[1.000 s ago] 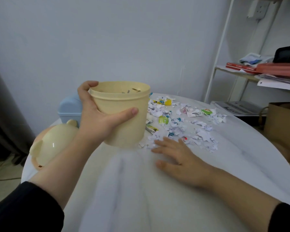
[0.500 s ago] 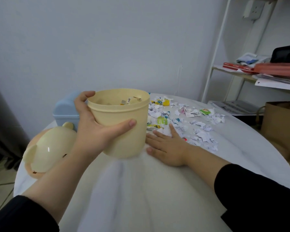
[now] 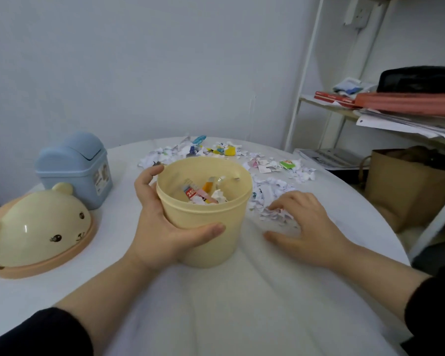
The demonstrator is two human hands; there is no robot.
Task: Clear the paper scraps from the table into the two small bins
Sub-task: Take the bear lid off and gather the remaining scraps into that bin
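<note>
Pale yellow bin (image 3: 211, 245); left of it, a light blue bin (image 3: 72, 170) and cream, peach-rimmed lid (image 3: 36, 227); behind it, mostly white scraps (image 3: 275, 186).

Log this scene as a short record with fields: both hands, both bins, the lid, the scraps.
left hand: grips the yellow bin by its side
right hand: bent fingers on loose scraps, thumb spread
yellow bin: uncovered, a few scraps inside
blue bin: swing lid shut, far left
bear-face lid: on the table, left
scraps: most lie on the table behind and right of it
</note>
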